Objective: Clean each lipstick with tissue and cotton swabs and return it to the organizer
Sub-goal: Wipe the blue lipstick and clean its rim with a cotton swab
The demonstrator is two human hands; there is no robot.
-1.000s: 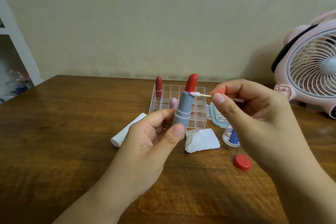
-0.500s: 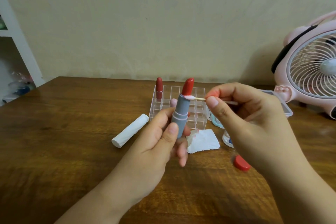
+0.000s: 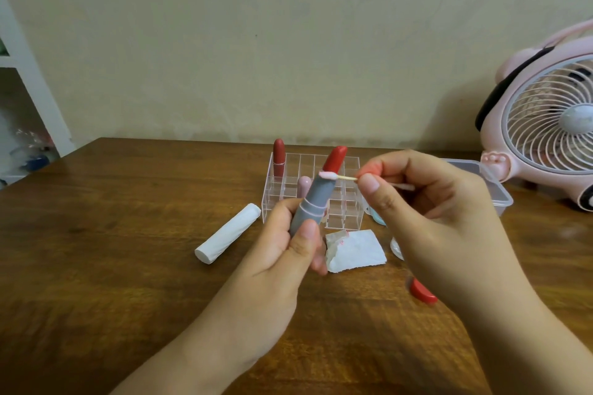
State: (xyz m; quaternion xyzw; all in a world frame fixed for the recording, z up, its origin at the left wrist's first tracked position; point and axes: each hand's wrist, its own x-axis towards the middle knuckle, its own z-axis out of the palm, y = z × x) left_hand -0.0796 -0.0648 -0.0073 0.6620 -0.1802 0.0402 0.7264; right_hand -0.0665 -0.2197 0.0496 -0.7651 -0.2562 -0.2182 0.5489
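Lipstick (image 3: 313, 199) gripped in my left hand (image 3: 282, 253), right hand (image 3: 426, 215) pinching a swab (image 3: 337, 176) — organizer (image 3: 340, 212) holds two others (red, pink).

Grey lipstick tube (image 3: 307, 202) with red bullet, pink-stained white tissue (image 3: 354, 250), clear organizer (image 3: 346, 212), pink fan (image 3: 545, 119), brown wood-grain table (image 3: 112, 266)

Wooden table (image 3: 112, 266) is carrying: clear organizer (image 3: 351, 212) sitting near far edge, white roll (image 3: 228, 233) lying left of it, stained tissue (image 3: 354, 250) lying just in front, red cap (image 3: 422, 293) resting further right, lidded plastic box (image 3: 494, 192) and pink fan (image 3: 545, 125) standing toward far right corner.
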